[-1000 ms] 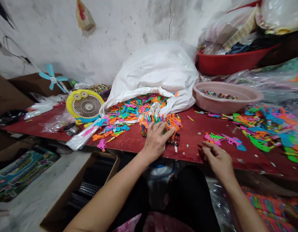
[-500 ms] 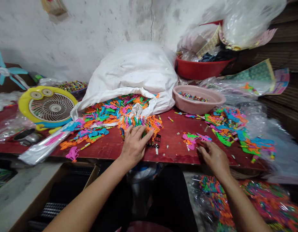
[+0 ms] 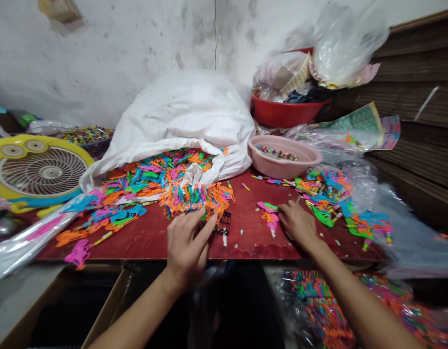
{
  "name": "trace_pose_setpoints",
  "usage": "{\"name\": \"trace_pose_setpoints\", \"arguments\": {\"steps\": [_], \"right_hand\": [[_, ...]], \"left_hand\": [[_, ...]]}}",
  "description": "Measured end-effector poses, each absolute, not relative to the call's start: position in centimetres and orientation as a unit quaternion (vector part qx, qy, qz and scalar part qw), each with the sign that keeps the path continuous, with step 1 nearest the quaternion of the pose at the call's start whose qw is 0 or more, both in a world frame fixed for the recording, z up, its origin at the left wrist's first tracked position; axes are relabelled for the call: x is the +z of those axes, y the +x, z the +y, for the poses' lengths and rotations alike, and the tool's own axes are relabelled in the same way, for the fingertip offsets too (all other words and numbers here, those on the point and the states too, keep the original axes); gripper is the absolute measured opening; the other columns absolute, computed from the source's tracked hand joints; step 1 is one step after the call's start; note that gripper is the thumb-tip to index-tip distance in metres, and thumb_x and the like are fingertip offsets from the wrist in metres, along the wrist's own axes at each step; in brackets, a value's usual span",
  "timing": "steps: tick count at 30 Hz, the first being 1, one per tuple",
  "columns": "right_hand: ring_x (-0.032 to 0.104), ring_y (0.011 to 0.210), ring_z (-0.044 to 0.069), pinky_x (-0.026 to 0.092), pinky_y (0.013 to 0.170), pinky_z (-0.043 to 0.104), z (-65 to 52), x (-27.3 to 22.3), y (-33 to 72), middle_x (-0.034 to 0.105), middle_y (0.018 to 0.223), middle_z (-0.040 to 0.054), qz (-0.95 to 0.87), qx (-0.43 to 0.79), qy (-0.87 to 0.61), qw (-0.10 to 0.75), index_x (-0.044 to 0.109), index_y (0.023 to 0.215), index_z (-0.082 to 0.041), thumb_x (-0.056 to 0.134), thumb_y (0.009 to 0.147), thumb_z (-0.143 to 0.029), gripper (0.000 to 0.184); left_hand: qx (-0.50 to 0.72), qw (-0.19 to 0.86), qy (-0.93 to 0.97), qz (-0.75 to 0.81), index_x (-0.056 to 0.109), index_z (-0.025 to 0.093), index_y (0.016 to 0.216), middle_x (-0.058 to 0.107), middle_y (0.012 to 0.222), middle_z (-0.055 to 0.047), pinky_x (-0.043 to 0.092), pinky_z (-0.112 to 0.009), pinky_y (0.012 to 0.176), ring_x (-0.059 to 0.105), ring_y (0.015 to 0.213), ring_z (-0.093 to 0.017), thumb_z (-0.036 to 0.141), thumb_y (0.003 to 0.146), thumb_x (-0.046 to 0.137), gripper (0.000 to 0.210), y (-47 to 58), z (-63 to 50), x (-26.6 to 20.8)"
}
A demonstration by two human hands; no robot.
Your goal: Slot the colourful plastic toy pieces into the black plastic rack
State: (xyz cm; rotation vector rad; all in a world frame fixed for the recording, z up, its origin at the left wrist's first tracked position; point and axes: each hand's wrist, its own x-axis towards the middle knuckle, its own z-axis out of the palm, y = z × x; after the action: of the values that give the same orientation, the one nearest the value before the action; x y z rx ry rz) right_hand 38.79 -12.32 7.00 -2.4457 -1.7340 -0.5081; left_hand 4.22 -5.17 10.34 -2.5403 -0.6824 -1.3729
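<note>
My left hand [image 3: 185, 245] hovers at the near side of a black grid rack [image 3: 224, 224], its thumb apart from its loosely bent fingers, with nothing seen in it. Packed upright in that rack are rows of small coloured plastic pieces [image 3: 197, 198], orange at the right end. At a small loose pile of pink, green and orange plastic pieces [image 3: 270, 218], my right hand [image 3: 299, 225] has its fingers curled together. They cover the pile's right side, so what they grip is hidden. A short thin tip shows above the knuckles.
A white sack [image 3: 184, 106] spills plastic pieces at the back. Right of it stand a pink basin [image 3: 285, 167] of small striped tubes and a red basin [image 3: 289, 110]. A yellow fan [image 3: 45, 169] is on the left. More pieces [image 3: 329, 189] lie right, beside clear plastic bags [image 3: 409, 228].
My left hand has drawn back from the racked pieces toward the table's near edge. My right hand has moved onto the small pile's right side. The view has shifted to the right.
</note>
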Motion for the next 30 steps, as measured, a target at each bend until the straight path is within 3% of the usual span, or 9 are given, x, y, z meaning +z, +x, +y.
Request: {"name": "trace_pose_setpoints", "arguments": {"steps": [9,11,15,20,24,30], "right_hand": [[0.062,0.094,0.018,0.044,0.077,0.027,-8.2,8.0,40.4,0.065,0.111,0.0062,-0.596,-0.081,-0.774,0.199,0.067,0.117,-0.021,0.053,0.091,-0.033,0.031],[0.062,0.098,0.02,0.045,0.081,0.028,-7.5,8.2,42.8,0.065,0.114,0.0083,-0.56,-0.104,-0.801,0.183,0.068,0.116,-0.019,0.051,0.092,-0.032,0.032],[0.061,0.103,0.022,0.044,0.085,0.029,-5.9,8.5,47.3,0.065,0.117,0.0136,-0.497,-0.135,-0.847,0.132,0.064,0.124,-0.012,0.048,0.083,-0.01,0.044],[0.061,0.097,0.03,0.041,0.074,0.035,-4.4,8.3,49.5,0.066,0.105,0.0209,-0.488,-0.145,-0.855,0.097,0.071,0.111,-0.009,0.049,0.081,-0.005,0.038],[0.061,0.079,0.022,0.031,0.061,0.033,-4.1,8.5,49.9,0.066,0.097,0.0179,-0.493,-0.164,-0.853,0.046,0.074,0.101,-0.012,0.051,0.088,-0.012,0.027],[0.056,0.074,0.019,0.027,0.054,0.03,-6.4,9.8,47.7,0.062,0.092,0.0133,-0.523,-0.215,-0.817,0.115,0.076,0.096,-0.018,0.061,0.089,-0.032,0.021]], "left_hand": [[-0.399,0.004,-0.885,-0.239,0.052,0.028,0.134,0.062,0.121,-0.009,0.047,-0.04,0.09,0.059,0.108,-0.023,0.007,0.088,0.044,0.052,3.1,-6.7,2.4],[-0.391,-0.003,-0.888,-0.241,0.051,0.028,0.135,0.062,0.122,-0.01,0.048,-0.04,0.09,0.059,0.108,-0.023,0.007,0.088,0.044,0.052,2.7,-6.1,1.6],[-0.378,-0.004,-0.888,-0.263,0.053,0.026,0.132,0.062,0.122,-0.01,0.049,-0.04,0.09,0.058,0.109,-0.023,0.005,0.086,0.044,0.051,2.6,-5.4,0.7],[-0.366,-0.017,-0.882,-0.296,0.06,0.025,0.124,0.063,0.12,-0.009,0.051,-0.043,0.091,0.058,0.11,-0.024,0.006,0.086,0.045,0.045,3.0,-5.6,0.4],[-0.345,-0.041,-0.885,-0.309,0.061,0.024,0.124,0.063,0.123,-0.011,0.051,-0.046,0.091,0.058,0.11,-0.025,0.009,0.086,0.046,0.044,2.9,-5.8,0.8],[-0.349,-0.107,-0.871,-0.329,0.062,0.025,0.123,0.062,0.122,-0.011,0.051,-0.046,0.089,0.058,0.11,-0.025,0.013,0.089,0.044,0.04,2.9,-6.1,2.0]]}}
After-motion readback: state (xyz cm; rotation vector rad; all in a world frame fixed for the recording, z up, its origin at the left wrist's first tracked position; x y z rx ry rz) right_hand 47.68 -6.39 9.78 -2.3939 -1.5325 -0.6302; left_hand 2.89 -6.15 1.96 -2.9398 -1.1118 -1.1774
